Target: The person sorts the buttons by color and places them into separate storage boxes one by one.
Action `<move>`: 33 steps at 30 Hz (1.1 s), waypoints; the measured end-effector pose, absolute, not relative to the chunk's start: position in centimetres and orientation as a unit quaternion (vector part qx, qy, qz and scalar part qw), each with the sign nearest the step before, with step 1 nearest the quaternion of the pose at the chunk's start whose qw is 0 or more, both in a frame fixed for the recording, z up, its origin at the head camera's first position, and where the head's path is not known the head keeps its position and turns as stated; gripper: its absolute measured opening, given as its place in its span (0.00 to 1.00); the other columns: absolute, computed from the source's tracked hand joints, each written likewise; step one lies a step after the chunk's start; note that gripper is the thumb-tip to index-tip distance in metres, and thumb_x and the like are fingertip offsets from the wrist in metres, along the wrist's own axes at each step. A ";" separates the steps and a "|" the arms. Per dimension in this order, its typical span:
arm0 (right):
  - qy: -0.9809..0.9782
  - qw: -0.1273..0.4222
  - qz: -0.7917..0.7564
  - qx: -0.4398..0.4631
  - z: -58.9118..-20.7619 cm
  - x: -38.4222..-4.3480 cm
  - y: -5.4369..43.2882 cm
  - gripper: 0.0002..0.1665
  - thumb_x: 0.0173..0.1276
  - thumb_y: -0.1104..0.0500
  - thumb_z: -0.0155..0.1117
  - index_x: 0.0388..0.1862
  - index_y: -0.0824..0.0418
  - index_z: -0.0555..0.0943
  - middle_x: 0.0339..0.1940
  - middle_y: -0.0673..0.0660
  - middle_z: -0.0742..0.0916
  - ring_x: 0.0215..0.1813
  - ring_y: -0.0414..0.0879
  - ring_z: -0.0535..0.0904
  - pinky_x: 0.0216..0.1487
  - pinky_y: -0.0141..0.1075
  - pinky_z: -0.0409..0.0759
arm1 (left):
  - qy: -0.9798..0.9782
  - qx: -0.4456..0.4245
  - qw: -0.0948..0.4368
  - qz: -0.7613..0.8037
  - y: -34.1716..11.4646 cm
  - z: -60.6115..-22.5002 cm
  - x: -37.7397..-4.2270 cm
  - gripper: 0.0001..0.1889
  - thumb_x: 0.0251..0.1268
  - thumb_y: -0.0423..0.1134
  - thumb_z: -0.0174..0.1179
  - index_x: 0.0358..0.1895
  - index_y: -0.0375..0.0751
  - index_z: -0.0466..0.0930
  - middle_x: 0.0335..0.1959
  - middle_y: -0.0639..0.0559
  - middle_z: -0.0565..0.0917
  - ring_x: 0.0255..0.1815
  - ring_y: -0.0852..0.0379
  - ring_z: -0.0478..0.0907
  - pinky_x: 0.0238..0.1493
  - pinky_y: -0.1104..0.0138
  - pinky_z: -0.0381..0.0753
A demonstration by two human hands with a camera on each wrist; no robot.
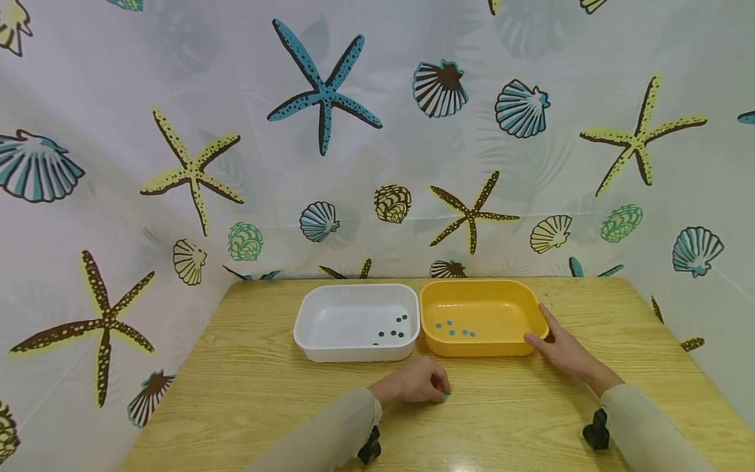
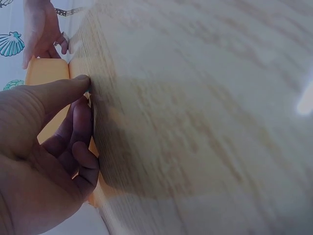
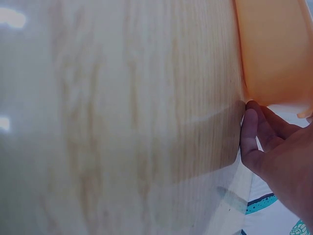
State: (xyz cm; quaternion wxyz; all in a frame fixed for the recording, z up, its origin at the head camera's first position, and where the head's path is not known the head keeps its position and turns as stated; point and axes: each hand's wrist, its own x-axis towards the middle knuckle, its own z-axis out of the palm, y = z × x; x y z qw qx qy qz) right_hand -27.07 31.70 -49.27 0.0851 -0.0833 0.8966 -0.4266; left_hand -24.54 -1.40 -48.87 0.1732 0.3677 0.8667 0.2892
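Just in front of the two tubs, my left hand (image 1: 420, 380) pinches a small blue piece (image 1: 447, 396) between thumb and fingertips, low over the table. In the left wrist view the fingers mostly hide that piece. My right hand (image 1: 563, 349) holds the right end of a yellow plastic tub (image 1: 483, 349), thumb at the front corner and fingers along the side. Several small blue round pieces (image 1: 452, 332) lie on the tub's floor, toward its left. A white tub (image 1: 354, 354) stands directly to the left, with several small dark green round pieces (image 1: 393, 333) in its right part.
Both tubs stand near the back of a wood-grain table (image 1: 248, 387). Behind and at the sides hangs a white cloth (image 1: 366, 157) printed with starfish and shells. A black wrist mount (image 1: 597, 429) sits under the right sleeve, another (image 1: 370, 446) under the left.
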 end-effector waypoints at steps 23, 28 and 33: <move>0.898 0.079 -0.424 -0.087 -49.2 -26.8 31.7 0.52 0.73 0.43 0.51 0.76 0.61 0.30 0.74 0.74 0.47 0.71 0.70 0.49 0.65 0.62 0.49 | 0.880 0.344 0.172 0.280 -2.7 -49.0 -24.3 0.04 0.55 0.31 0.67 0.27 0.44 0.83 0.22 0.64 0.77 0.25 0.70 0.71 0.30 0.77 0.72; 0.895 0.081 -0.429 -0.090 -49.0 -26.7 31.5 0.52 0.73 0.44 0.51 0.76 0.62 0.30 0.73 0.74 0.47 0.71 0.70 0.49 0.66 0.61 0.49 | 0.881 0.327 0.177 0.293 -3.1 -49.0 -24.3 0.04 0.56 0.31 0.66 0.27 0.43 0.81 0.22 0.63 0.76 0.25 0.68 0.70 0.30 0.75 0.72; 0.897 0.082 -0.426 -0.086 -48.9 -26.8 31.5 0.53 0.73 0.43 0.51 0.76 0.62 0.30 0.73 0.74 0.47 0.71 0.70 0.47 0.65 0.62 0.48 | 0.875 0.301 0.191 0.327 -3.6 -48.8 -24.3 0.05 0.57 0.30 0.65 0.27 0.43 0.79 0.24 0.60 0.76 0.27 0.66 0.70 0.31 0.73 0.72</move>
